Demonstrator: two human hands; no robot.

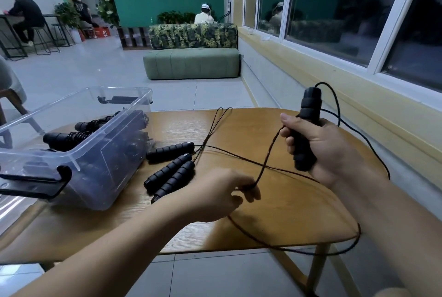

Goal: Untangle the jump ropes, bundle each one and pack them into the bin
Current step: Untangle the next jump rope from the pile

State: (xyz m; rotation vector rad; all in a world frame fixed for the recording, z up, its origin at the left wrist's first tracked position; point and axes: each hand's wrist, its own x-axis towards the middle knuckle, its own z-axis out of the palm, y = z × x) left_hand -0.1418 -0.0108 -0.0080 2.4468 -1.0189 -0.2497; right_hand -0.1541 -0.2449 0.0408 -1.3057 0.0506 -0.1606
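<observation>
The bin (79,153) stands on the table's (275,213) left side. Three handles (171,170) lie just right of it. Bundled ropes (71,136) lie inside it.

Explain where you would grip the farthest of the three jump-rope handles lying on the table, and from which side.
Probably its ribbed foam middle, from above, fingers across the handle. It lies flat, one end by the clear bin, cord leaving the other, a second handle close along its near side.
</observation>
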